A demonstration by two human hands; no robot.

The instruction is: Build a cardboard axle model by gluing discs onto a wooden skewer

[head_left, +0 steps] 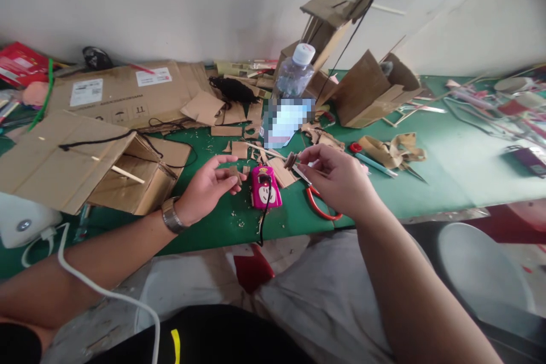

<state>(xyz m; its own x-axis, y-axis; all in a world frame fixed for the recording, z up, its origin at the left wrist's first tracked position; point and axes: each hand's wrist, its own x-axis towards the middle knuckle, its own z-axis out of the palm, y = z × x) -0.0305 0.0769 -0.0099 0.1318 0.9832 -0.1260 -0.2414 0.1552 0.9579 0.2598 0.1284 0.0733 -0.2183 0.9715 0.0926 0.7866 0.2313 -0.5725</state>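
Note:
Between thumb and fingers, my left hand point(207, 186) pinches a small cardboard piece point(235, 175). My right hand point(335, 176) grips a little stack of cardboard pieces point(291, 160) at its fingertips, raised over the table. A pink box-shaped device point(266, 187) with a white face pattern and a black cord lies between both hands. Under my right hand rest scissors with orange handles point(318, 205), their blades partly hidden. Just beyond the pink device are a flat cardboard piece point(282, 173) and a thin wooden stick point(265, 149).
On the green table point(460, 153) stand a cardboard house shape point(102, 165) at left, a plastic bottle point(294, 77) and an open cardboard box point(367, 91) behind. A blue pen point(375, 164) and tan tape strips point(394, 151) lie at right. A white cable point(106, 293) crosses my left forearm.

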